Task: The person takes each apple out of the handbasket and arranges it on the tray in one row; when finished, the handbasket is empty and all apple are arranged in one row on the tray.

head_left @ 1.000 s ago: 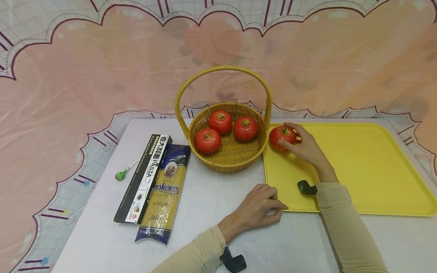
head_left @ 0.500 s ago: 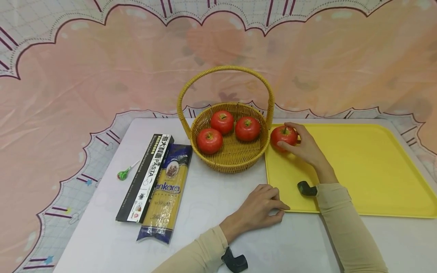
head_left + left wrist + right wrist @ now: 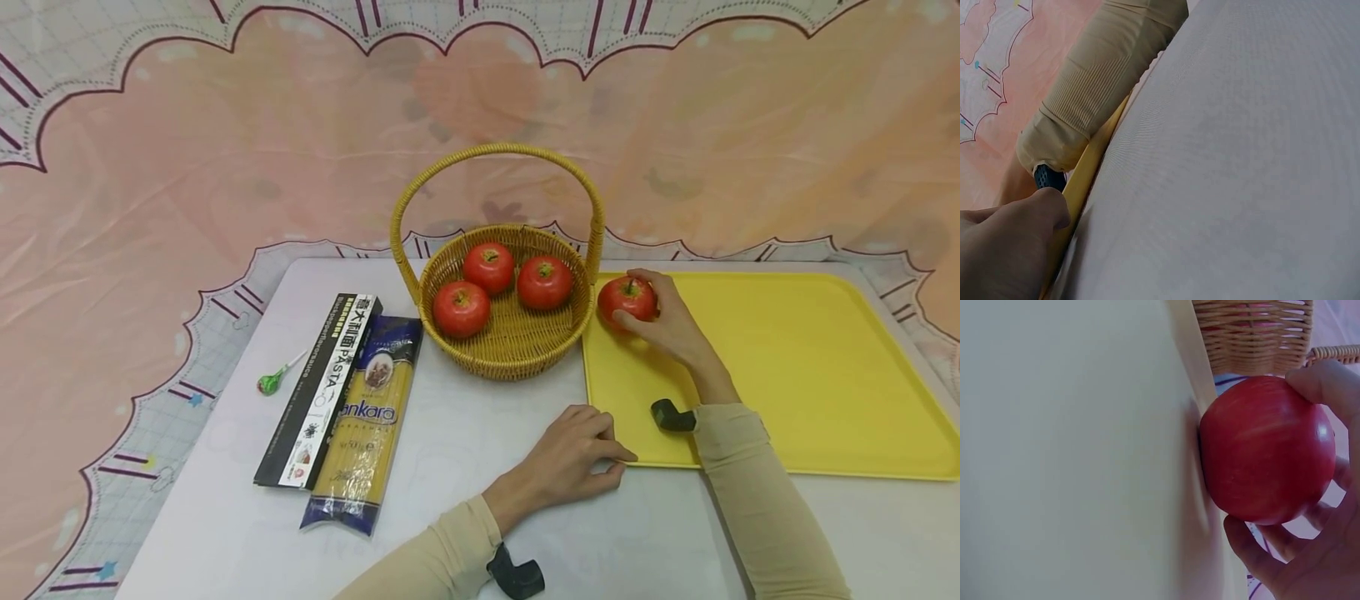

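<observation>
In the head view a red apple (image 3: 627,303) sits at the left back corner of the yellow tray (image 3: 795,367), next to the basket. My right hand (image 3: 671,321) holds it, thumb in front and fingers behind. The right wrist view shows the apple (image 3: 1266,450) between thumb and fingers, low against the tray surface. At the tray's near left corner my left hand (image 3: 570,454) grips the rim with curled fingers, hiding that corner. In the left wrist view, the left hand (image 3: 1013,244) lies against the tray's edge.
A wicker basket (image 3: 517,342) with a tall handle holds three apples (image 3: 461,309). Further left lie a black and white pasta box (image 3: 318,392), a spaghetti packet (image 3: 367,425) and a green lollipop (image 3: 270,382). A patterned cloth (image 3: 300,150) hangs behind the white table (image 3: 450,467).
The apple has shifted slightly right, closer into my right hand's fingers. My left hand stays at the tray corner. The head view has shifted a little.
</observation>
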Available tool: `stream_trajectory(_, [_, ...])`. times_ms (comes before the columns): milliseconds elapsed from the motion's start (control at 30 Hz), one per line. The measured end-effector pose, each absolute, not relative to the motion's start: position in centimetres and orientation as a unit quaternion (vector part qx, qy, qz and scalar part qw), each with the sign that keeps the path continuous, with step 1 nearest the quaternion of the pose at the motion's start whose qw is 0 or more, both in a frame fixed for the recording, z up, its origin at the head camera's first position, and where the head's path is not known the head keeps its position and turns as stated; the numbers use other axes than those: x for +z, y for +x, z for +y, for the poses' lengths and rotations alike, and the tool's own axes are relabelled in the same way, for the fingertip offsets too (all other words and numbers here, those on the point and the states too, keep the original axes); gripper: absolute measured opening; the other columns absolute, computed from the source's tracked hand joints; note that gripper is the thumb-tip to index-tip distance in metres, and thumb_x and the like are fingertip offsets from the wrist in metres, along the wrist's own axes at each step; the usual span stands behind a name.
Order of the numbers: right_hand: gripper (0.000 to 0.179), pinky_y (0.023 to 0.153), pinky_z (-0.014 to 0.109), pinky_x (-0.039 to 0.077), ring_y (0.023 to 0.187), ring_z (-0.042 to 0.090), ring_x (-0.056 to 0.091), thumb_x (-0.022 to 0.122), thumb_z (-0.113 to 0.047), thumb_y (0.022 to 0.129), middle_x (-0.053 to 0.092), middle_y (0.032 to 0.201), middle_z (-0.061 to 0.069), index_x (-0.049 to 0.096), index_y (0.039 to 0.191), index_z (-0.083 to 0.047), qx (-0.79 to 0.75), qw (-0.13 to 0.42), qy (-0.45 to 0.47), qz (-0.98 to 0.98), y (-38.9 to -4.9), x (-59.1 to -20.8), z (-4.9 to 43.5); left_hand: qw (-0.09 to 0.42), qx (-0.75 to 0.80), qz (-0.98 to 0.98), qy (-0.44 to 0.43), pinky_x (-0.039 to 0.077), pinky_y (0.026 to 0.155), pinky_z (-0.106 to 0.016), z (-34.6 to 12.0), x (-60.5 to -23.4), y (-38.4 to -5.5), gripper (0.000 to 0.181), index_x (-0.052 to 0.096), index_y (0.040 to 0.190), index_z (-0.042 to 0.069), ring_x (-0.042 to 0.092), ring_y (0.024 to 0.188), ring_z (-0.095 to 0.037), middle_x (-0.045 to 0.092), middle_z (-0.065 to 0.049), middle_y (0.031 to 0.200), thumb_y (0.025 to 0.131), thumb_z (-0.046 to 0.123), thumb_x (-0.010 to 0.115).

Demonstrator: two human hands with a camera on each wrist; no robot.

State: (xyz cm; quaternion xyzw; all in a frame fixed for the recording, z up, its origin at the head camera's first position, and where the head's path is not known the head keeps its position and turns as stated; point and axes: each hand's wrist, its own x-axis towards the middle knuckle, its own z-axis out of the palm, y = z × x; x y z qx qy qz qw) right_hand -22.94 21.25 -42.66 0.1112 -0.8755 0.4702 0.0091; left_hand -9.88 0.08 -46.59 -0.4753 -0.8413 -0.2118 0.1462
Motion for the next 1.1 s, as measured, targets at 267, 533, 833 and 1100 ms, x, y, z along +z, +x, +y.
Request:
stream_trajectory(267, [0.075, 0.102, 0.058, 0.037, 0.129, 0.037, 0.039, 0.069, -0.026, 0.085, 0.029, 0.147, 0.018, 0.028, 0.146, -0.013, 0.465, -0.003, 0.106, -0.879, -22.5, -42.3, 21.1, 0.140, -0.221, -0.844, -0.468, 0.038, 0.092, -0.022, 0.0, -46.6, -9.5, 0.017, 0.076, 0.093, 0.030, 0.047, 0.087, -0.003, 0.048, 0.014, 0.081, 0.083, 0.026, 0.063])
stream_trajectory(533, [0.067, 0.106, 0.054, 0.029, 0.131, 0.031, 0.036, 0.070, -0.021, 0.084, 0.038, 0.143, 0.012, 0.037, 0.142, -0.011, 0.468, 0.089, 0.138, -0.868, -22.5, -41.6, 20.5, 0.146, -0.225, -0.843, -0.467, 0.038, 0.091, -0.021, 0.0, -46.7, -9.5, 0.017, 0.076, 0.094, 0.029, 0.046, 0.087, -0.004, 0.048, 0.013, 0.080, 0.082, 0.026, 0.064])
stream_trajectory(833, [0.048, 0.104, 0.040, 0.039, 0.116, 0.030, 0.048, 0.066, 0.004, 0.082, 0.051, 0.128, 0.018, 0.050, 0.127, 0.004, 0.459, 0.178, 0.222, -0.842, -20.6, -37.7, 17.5, 0.141, -0.245, -0.838, -0.467, 0.037, 0.094, -0.022, 0.0, -46.5, -10.0, 0.017, 0.077, 0.091, 0.026, 0.050, 0.088, -0.007, 0.052, 0.011, 0.079, 0.082, 0.023, 0.063])
stream_trajectory(1100, [0.040, 0.091, 0.022, 0.039, 0.105, 0.022, 0.050, 0.066, 0.007, 0.080, 0.056, 0.121, 0.016, 0.057, 0.119, 0.002, 0.427, 0.199, 0.271, -0.839, -21.1, -38.9, 16.8, 0.146, -0.250, -0.831, -0.475, 0.038, 0.094, -0.022, 0.1, -46.8, -9.8, 0.016, 0.077, 0.091, 0.026, 0.050, 0.088, -0.006, 0.052, 0.011, 0.080, 0.082, 0.023, 0.063])
